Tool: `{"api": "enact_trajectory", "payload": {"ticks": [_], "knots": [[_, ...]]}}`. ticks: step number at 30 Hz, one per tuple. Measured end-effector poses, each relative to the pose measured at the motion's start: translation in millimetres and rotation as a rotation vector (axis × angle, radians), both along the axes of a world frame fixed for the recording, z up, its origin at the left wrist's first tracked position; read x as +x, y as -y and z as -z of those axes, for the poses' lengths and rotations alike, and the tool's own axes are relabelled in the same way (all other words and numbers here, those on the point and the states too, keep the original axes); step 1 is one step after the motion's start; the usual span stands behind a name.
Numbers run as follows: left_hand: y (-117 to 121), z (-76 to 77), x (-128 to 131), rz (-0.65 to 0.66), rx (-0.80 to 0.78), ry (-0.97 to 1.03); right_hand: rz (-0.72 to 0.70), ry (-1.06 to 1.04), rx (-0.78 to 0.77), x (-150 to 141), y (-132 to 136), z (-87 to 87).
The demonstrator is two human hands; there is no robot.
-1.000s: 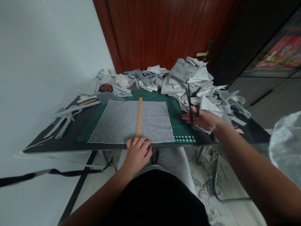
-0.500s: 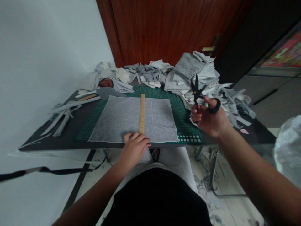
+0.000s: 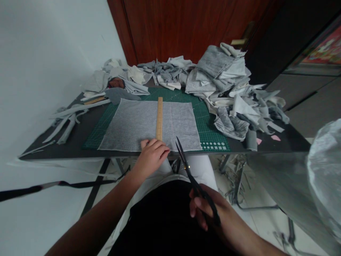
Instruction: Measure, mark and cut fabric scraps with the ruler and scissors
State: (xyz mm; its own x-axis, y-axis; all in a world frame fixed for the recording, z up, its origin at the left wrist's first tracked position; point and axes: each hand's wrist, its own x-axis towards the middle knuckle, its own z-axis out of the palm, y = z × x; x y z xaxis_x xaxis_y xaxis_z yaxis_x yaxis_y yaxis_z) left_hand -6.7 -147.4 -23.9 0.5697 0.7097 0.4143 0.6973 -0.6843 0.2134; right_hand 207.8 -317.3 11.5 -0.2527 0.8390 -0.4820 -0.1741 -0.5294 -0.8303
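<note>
There's the desk [image 3: 76, 137] in front of you, its near edge right at your lap. Across its middle lies the green mat [image 3: 210, 129], with a big grey heap [image 3: 221, 71] behind it on the right, spilling toward the desk's right end. And here's the cloth [image 3: 130, 124], grey, spread flat on the mat, near edge close to the desk's near edge, a faint pale line running up its right part. Your right hand [image 3: 206, 204] is low in front of the desk, fingers closed around the scissors' handles. Your left hand [image 3: 153, 156] sits at the cloth's near edge, fingers bent over the ruler's near end; whether they pinch it or just press, I can't tell from above. The scissors [image 3: 186, 167] slant up and left, blades almost together, tips in line with the cloth's near part, right of the ruler. The ruler [image 3: 159, 121] stretches front to back across the cloth. Smallest of all, a pink scrap [image 3: 276, 138] far right.
</note>
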Motion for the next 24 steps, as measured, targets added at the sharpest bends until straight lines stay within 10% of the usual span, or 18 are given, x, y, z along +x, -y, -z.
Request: {"api": "enact_trajectory", "payload": {"ticks": [14, 24], "knots": [[-9.2, 7.3, 5.9, -0.091, 0.024, 0.099, -0.133, 0.036, -0.108, 0.8, -0.7, -18.0], [-31.6, -3.0, 30.6, -0.182, -0.043, 0.047, 0.12, -0.069, -0.144, -8.8, -27.6, -8.5]]}}
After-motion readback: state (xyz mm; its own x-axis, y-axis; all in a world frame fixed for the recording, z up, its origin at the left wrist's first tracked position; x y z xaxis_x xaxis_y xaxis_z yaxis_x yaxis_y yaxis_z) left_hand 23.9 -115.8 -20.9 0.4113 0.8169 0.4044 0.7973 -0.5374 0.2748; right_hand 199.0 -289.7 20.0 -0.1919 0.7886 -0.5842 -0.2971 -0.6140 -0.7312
